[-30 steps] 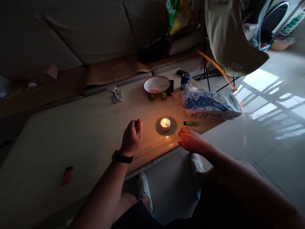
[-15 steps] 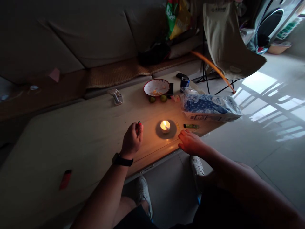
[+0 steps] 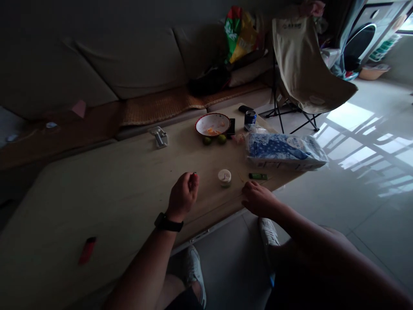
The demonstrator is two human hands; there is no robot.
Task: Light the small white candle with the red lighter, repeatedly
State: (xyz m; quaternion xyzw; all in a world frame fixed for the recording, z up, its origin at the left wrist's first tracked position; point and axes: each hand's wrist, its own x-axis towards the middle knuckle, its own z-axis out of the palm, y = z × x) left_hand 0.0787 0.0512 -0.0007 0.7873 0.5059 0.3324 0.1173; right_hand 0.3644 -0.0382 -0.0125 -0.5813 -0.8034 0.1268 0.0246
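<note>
A small white tealight candle stands unlit on the low wooden table. My left hand is curled into a loose fist just left of the candle, pinching something small and red at its fingertips; a black watch sits on that wrist. My right hand rests palm down at the table's near edge, right of the candle, fingers close together. A green lighter lies just beyond my right hand, with a thin yellow stick beside it.
A red lighter lies at the near left of the table. A bowl, two limes, a drink can, a blue patterned bag and a metal clip sit farther back. Sofa behind; folding chair at right.
The candle flame has gone out and its orange glow is gone. The view has tilted up slightly. Both hands stay about where they were.
</note>
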